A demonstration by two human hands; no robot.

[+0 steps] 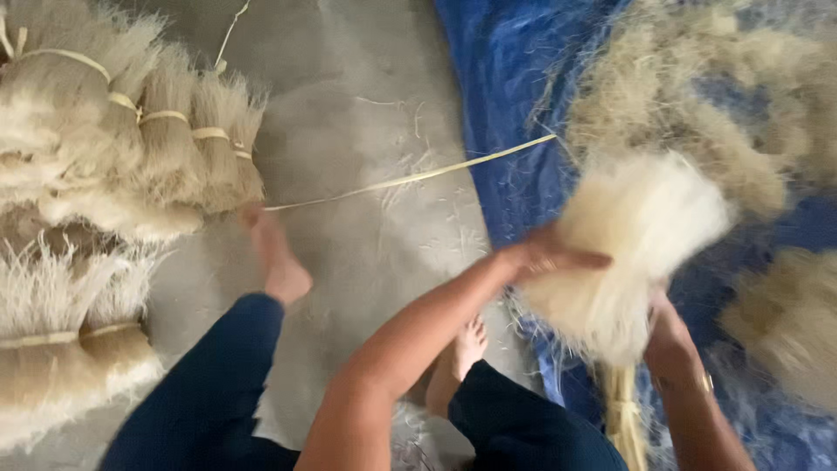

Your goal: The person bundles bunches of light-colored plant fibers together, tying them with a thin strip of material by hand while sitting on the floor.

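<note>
A smooth grey concrete floor (366, 113) fills the left and middle of the view, dusted with stray pale fibres. Over its right side lies a crinkled blue tarpaulin (506, 78), its plastic sheen showing between heaps of loose fibre (697, 96) that are tangled, straw-beige and fuzzy at the edges. At the left stand tied fibre bundles (131, 148), cream to tan, each cinched by a flat pale band and flaring into brush-like tips; more of them lie lower left. A long flat pale strip (410, 179) runs across the floor from the bundles toward the tarpaulin.

Above the tarpaulin, right of centre, is the fibre bunch (636, 235) in hand: soft, whitish, fan-shaped and blurred, narrowing downward to a yellowish tied stem near the lower edge.

The left hand (549, 255) lies flat against the bunch's left side, fingers stretched out and pressed on the fibres, forearm reaching in from the lower middle. The right hand (667, 336) is closed around the bunch from below, wrist bent upward. The hands are apart, one on each side of the bunch. Two bare feet rest on the floor below dark blue trouser legs.
</note>
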